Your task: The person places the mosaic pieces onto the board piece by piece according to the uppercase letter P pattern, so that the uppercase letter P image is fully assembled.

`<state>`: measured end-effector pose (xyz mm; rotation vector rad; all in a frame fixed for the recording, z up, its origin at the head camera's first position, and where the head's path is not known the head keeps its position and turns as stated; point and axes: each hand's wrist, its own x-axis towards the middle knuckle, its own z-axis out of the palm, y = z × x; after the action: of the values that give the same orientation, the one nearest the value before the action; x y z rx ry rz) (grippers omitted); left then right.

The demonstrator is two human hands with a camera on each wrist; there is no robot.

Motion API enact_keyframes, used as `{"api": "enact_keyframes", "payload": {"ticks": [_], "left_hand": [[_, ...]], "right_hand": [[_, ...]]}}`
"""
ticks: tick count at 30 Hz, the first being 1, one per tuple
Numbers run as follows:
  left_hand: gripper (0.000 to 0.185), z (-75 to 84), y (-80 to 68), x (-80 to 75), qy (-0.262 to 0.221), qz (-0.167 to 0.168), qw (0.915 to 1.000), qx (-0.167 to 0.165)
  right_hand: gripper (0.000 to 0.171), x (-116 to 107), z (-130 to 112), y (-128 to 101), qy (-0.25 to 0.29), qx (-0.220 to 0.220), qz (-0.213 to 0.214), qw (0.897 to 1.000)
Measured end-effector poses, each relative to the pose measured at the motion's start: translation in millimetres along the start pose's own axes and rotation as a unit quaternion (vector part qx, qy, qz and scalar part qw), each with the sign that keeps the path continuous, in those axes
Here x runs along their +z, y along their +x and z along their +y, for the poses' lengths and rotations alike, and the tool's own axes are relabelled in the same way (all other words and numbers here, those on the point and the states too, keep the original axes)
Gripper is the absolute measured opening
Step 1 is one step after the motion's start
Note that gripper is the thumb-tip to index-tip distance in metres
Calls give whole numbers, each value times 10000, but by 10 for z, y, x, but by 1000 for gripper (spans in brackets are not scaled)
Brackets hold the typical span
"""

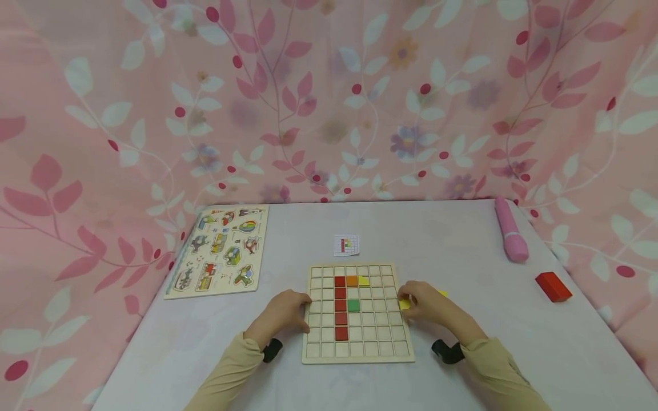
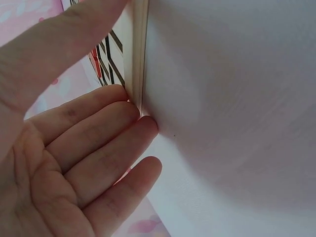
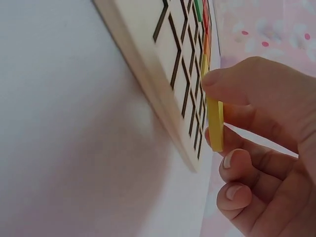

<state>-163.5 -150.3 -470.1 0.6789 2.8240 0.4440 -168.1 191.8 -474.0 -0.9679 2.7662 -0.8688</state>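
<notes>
Pinching a yellow tile [image 3: 215,123], right hand [image 1: 425,302] beside grid board [image 1: 358,354].

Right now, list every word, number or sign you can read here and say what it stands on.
None can be read.
Picture puzzle board: red marks along its top edge, too small and blurred to read.
Small card: only a coloured grid pattern, no letters.
Wooden grid board, red block, pink pen: no text visible.
</notes>
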Motion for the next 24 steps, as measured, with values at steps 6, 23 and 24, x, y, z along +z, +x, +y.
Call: {"api": "enact_keyframes", "payload": {"ticks": [6,23,24], "left_hand": [[57,-2,-12,-8,-86,14,10000,21],[58,-16,-14,8,-117,-8,9999,-33],[58,-19,-15,6,-118,4,9999,-18]], "right_hand": [[19,3,-106,161,-128,-346,-105,9993],[17,251,-197,527,-19,-585,-500,9970],[17,261,-206,541,9,-577,-526,9969]]}}
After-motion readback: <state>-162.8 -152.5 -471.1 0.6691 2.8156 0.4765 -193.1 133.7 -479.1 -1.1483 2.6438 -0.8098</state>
